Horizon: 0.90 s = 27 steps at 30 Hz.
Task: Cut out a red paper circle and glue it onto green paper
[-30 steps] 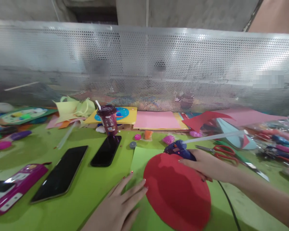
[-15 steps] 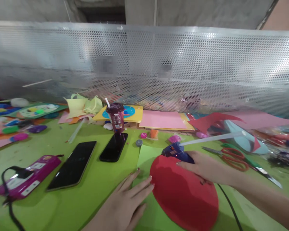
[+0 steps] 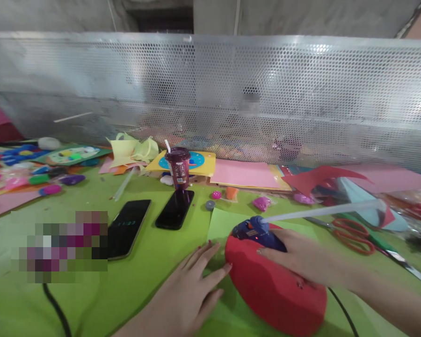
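Observation:
My right hand [image 3: 293, 255] is closed round a blue hot glue gun [image 3: 257, 232], with a long clear glue stick [image 3: 323, 209] out of its back. The gun lies over the upper left edge of a rounded red paper piece [image 3: 266, 292], its nozzle toward the left. Part of the red piece is hidden under my right hand and wrist. My left hand [image 3: 196, 285] rests palm down with fingers spread, fingertips at the left edge of the red piece. Beneath them lies a light green paper sheet [image 3: 221, 222].
Two black phones [image 3: 175, 210] lie left of centre, a lidded cup [image 3: 178, 168] behind them. Orange-handled scissors [image 3: 352, 234] and a green-handled knife-like tool [image 3: 393, 255] lie at right. Pink paper [image 3: 243, 174] sits before a perforated metal screen [image 3: 224, 93]. A black cord [image 3: 342, 309] trails near my right wrist.
The view has turned slightly left. The glue gun in my right hand has come a little nearer and left over the red piece. One phone's screen now shows lit digits.

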Available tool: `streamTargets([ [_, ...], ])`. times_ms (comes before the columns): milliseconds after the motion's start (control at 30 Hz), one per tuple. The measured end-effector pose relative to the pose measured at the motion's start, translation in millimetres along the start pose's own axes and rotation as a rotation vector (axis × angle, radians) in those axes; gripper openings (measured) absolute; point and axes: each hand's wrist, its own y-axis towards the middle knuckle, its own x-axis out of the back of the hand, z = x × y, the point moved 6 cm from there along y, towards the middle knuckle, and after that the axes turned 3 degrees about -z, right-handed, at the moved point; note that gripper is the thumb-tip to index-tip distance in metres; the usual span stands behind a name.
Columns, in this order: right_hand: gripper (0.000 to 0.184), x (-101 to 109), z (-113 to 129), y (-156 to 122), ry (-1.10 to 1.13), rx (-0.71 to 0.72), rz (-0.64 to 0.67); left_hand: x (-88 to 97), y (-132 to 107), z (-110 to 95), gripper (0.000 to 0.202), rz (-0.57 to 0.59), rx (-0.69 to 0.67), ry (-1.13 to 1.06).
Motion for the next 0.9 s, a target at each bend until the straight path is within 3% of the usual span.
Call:
streamTargets([
  [300,0.052,-6.3,-1.4,-1.5,0.051,-0.041,0.033,1.4,2.5,-0.3,0.043,0.079,0.084,-0.063],
  [567,0.047,-5.6,-3.9,1.1,0.060,-0.035,0.027,4.7,1.7,0.2,0.040,0.028,0.080,-0.068],
  [900,0.043,-2.9,-3.5,2.7,0.039,-0.041,-0.004,3.5,2.1,-1.0,0.040,0.050,0.091,-0.059],
])
